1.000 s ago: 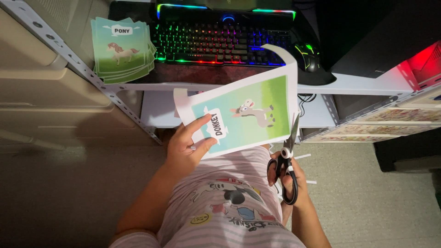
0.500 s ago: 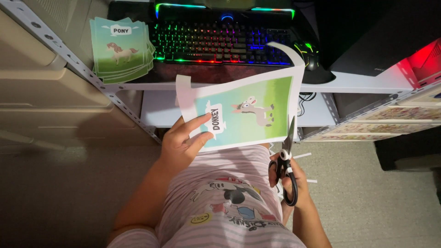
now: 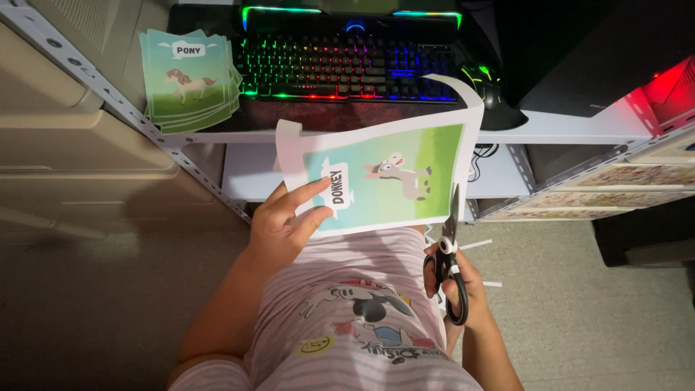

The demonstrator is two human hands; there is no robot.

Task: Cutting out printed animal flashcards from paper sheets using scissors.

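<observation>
Nearest: striped pink shirt (image 3: 362, 318) with a cartoon print, soft knit, filling the bottom of the view.

Right hand (image 3: 452, 279) closed through the loops of the scissors (image 3: 450, 253). Handles black with a white inner rim, hard plastic; blades dark metal, slim. Long axis runs almost straight up the frame, tips pointing away from the person, blades all but closed, tips meeting the lower right edge of the sheet.

Left hand (image 3: 286, 224) pinches the paper sheet (image 3: 384, 181) at its lower left corner, thumb on the printed face, fingers behind. Sheet held in the air above the lap, in front of the table (image 3: 565, 127) edge. Long axis lies roughly left to right, tilted so the right end rides higher. Thin, flexible stock: white margin, green and pale blue picture of a grey donkey, white label beside the thumb. Left top corner curls over; a narrow white strip arcs up from the right top corner.

Floor (image 3: 594, 304): pale, matte, with thin white paper slivers (image 3: 478, 245) just beside the right hand.

Farther: table, white, flat, metal perforated upright at its left. On it a fanned stack of cards (image 3: 190, 76), green, picturing a pony, at the left end. Beyond, a keyboard (image 3: 347, 61) with rainbow-lit keys on a dark mat, and a black mouse (image 3: 486, 80) at its right.
</observation>
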